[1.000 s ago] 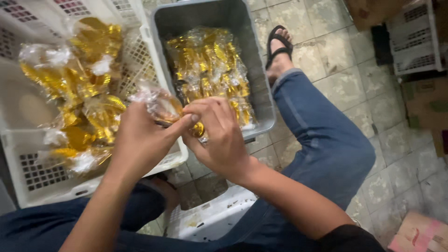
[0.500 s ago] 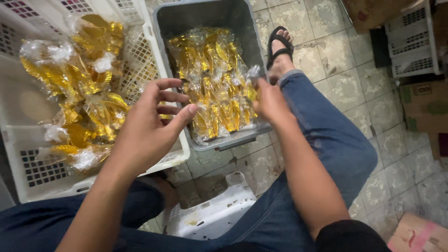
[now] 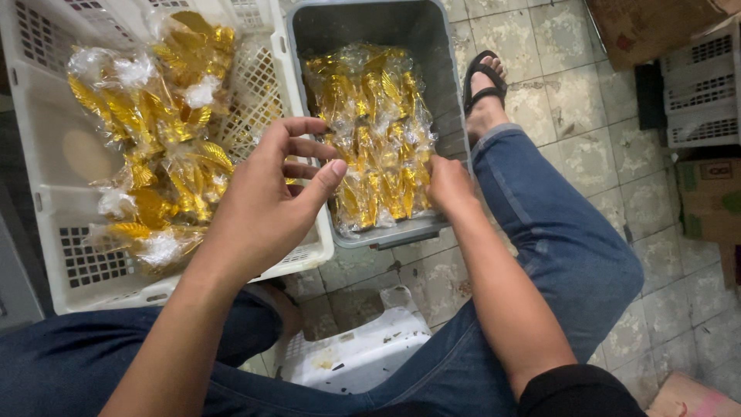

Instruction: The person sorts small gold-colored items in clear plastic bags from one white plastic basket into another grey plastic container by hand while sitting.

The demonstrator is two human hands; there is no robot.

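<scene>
— Two hands on my feed, entered in order. Left hand [image 3: 266, 205]: centre of frame, raised, fingers spread and loosely curled, holding nothing, hovering above the near rim of the white slotted crate [image 3: 46, 232]. Right hand [image 3: 450, 185]: centre right, fingertips pressed down among the gold packets [image 3: 374, 131]; whether it has pinched one I cannot tell from here.

— Location of the packets?

— Grey bin [image 3: 363, 27], upper centre, filled to its near wall. Second lot, bagged gold bundles [image 3: 154, 139], lies in the white crate, upper left.

— Appearance?

— Small clear wrappers, crinkled and glossy, each showing a shiny gold item inside; heaped loosely, overlapping, no order. They look light and slippery.

— Handling note?

— My judgement: grip a packet by its body, not the loose film, and lift straight up so neighbours do not drag over the bin wall.

— Other entries?

— Blue jeans [image 3: 556, 232], black sandal [image 3: 482, 77], cracked tiled floor [image 3: 587, 93], white stool [image 3: 355, 355] beneath.
</scene>
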